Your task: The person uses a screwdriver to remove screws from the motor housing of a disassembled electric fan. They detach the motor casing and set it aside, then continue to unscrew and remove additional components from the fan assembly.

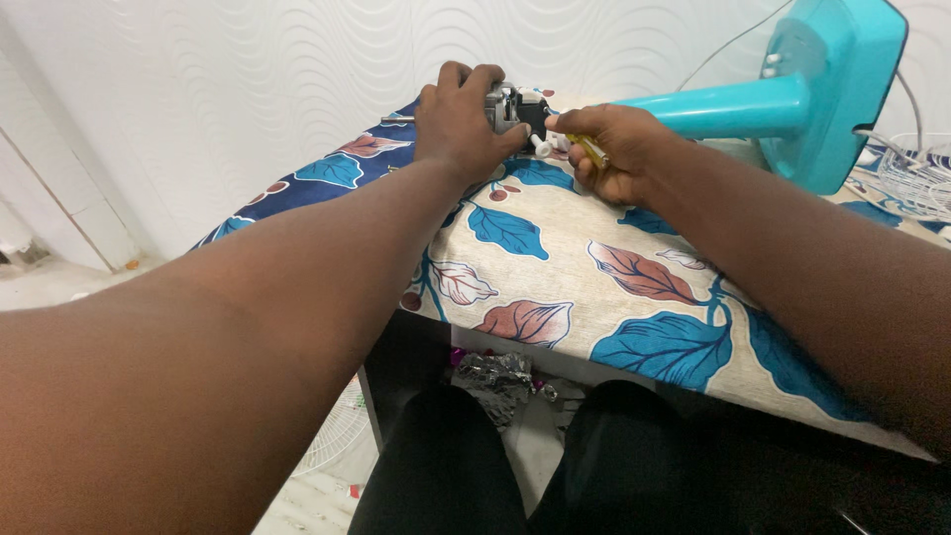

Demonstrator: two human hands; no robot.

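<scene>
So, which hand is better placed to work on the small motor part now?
The right hand: it holds a yellow-handled tool pointed at the motor part. The left hand is occupied gripping that part.

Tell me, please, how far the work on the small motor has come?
Done: the teal fan stand lies on the leaf-print tablecloth, apart from the motor. In hand: the left hand steadies the grey-and-black motor unit; the right hand holds a yellow-handled screwdriver at it. Left: motor and stand remain separate; screw progress is hidden.
</scene>
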